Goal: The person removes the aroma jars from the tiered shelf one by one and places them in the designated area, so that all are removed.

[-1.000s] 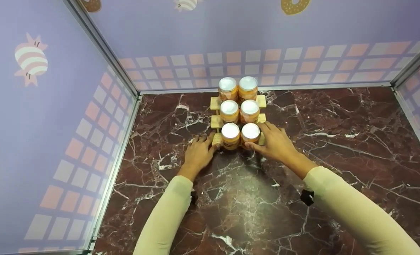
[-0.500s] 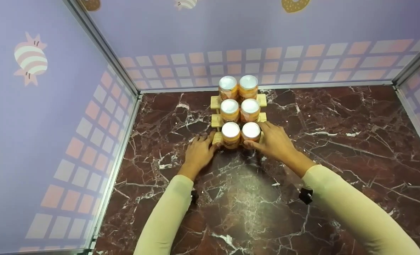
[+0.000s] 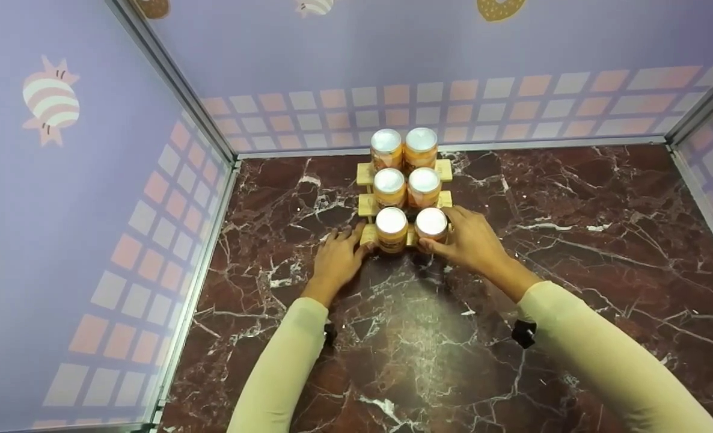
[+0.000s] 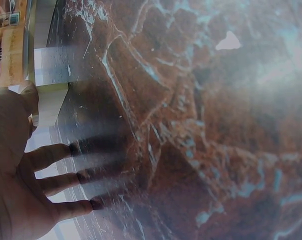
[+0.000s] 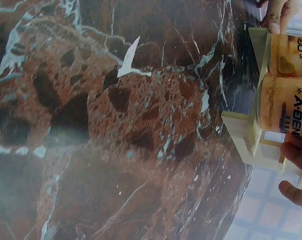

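Note:
A stepped wooden stand (image 3: 367, 205) bears several orange cans with pale round lids, two on each step. My right hand (image 3: 474, 240) grips the front right can (image 3: 431, 224), its thumb in front and its fingers round the right side. Beside it, a narrow gap away, stands the front left can (image 3: 391, 228). My left hand (image 3: 335, 258) holds the left end of the lowest step between thumb and index finger, while its other fingers (image 4: 61, 182) stretch out by the table in the left wrist view. In the right wrist view, the gripped can (image 5: 285, 107) stands upright at the step.
Behind stand the middle cans (image 3: 389, 186) and the back cans (image 3: 386, 150), close to the rear wall (image 3: 308, 72). A side wall (image 3: 92, 240) bounds the dark marbled table (image 3: 573, 240) on the left.
The front right can has shifted slightly right with my right hand, so a gap now separates it from the front left can. My left hand has stayed in place.

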